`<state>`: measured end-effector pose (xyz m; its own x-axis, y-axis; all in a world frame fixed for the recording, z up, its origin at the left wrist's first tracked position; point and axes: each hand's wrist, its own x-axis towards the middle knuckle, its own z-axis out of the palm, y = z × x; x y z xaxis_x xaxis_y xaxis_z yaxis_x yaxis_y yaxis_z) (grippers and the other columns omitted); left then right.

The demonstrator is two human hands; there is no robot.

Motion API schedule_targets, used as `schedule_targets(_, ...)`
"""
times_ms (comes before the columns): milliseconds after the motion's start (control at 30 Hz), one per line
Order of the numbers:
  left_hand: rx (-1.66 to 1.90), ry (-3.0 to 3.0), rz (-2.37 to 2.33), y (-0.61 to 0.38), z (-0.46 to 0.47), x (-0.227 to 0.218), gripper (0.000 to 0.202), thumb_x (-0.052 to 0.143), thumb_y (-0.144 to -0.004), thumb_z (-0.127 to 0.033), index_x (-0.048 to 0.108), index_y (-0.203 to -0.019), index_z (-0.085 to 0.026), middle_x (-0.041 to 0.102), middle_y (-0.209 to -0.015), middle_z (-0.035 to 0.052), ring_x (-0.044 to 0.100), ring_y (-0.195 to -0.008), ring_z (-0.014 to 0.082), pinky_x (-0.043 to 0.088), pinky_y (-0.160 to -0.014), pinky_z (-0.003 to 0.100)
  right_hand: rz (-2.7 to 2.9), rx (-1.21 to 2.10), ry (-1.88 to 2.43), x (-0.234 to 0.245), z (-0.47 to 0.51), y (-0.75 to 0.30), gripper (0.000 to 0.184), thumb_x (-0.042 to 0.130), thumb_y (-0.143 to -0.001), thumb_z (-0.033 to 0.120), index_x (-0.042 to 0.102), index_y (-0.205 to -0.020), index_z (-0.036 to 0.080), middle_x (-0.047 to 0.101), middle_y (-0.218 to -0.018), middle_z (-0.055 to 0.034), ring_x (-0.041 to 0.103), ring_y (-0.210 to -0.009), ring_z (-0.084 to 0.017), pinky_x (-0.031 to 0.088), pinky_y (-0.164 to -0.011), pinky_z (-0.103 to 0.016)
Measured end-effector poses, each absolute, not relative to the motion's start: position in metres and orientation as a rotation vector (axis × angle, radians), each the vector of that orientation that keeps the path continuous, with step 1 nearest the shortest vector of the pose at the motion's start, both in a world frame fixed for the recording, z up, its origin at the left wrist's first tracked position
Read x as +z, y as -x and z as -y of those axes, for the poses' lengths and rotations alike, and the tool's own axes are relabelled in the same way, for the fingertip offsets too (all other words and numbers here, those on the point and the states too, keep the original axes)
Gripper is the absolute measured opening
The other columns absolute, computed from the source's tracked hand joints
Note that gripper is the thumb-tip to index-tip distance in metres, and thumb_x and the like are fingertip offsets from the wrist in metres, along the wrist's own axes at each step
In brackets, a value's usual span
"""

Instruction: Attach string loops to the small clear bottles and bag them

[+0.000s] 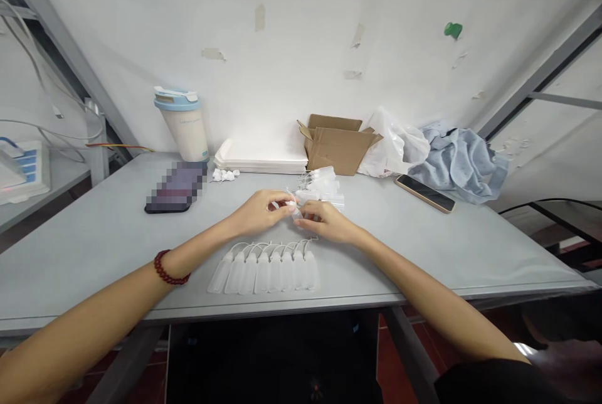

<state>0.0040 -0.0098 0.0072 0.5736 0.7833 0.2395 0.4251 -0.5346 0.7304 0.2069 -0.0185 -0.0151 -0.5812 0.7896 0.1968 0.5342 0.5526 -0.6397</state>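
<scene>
Near the middle of the table, both hands meet at a small translucent plastic bottle (296, 214). My left hand (260, 211) pinches its white cap end between thumb and fingers. The bottle's body is gripped by the fingers of my right hand (330, 222), which partly hide it. Closer to me lies a row of several similar bottles (263, 273), side by side, with thin curved strips at their cap ends. Just beyond my hands is a loose pile of more such bottles (324, 181). Small white caps (226, 175) sit in a cluster farther left.
At the back stand a cup with a blue lid (183, 125), a white stack (263, 156), an open cardboard box (341, 147), a plastic bag (392, 143) and a blue cloth (461, 162). One phone (426, 193) lies right, a blurred-out phone-like device (176, 187) left.
</scene>
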Motion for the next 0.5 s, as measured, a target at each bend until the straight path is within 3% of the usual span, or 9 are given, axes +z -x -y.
schedule_targets(333, 0.649, -2.185, -0.961, -0.0038, 0.0121, 0.0140, 0.028, 0.053, -0.081, -0.034, 0.073, -0.088, -0.016, 0.071, -0.082, 0.0024, 0.059, -0.070, 0.0150, 0.046, -0.066, 0.025, 2.345, 0.750, 1.079, -0.0137, 0.0184, -0.2078, 0.018, 0.054, -0.087, 0.026, 0.065, -0.091, 0.013, 0.056, -0.078, -0.0015, 0.047, -0.066, -0.011, 0.038, -0.063, -0.024)
schedule_targets(500, 0.597, -2.205, -0.950, -0.0004, 0.0087, 0.0099, 0.029, 0.054, -0.082, -0.035, 0.074, -0.096, -0.019, 0.073, -0.088, 0.0026, 0.061, -0.074, 0.0161, 0.046, -0.068, 0.025, 2.393, 0.691, 1.070, -0.0131, 0.0177, -0.2077, 0.018, 0.053, -0.087, 0.021, 0.068, -0.093, 0.012, 0.058, -0.079, -0.0033, 0.049, -0.070, -0.013, 0.040, -0.067, -0.026)
